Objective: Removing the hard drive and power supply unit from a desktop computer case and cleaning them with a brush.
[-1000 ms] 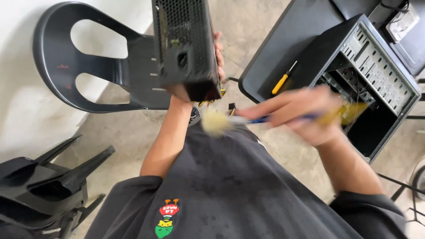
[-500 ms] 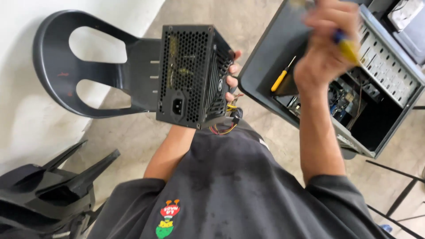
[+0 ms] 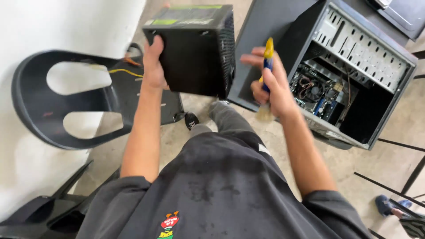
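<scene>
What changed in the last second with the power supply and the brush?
The left hand turned the power supply: its socket and grille face, seen half a second ago, is now away and a plain black side shows. The right hand, raised high then, came down beside the unit, with the brush bristles pointing down. Both grips stayed as they were, and the open computer case and black chair kept their places.
</scene>
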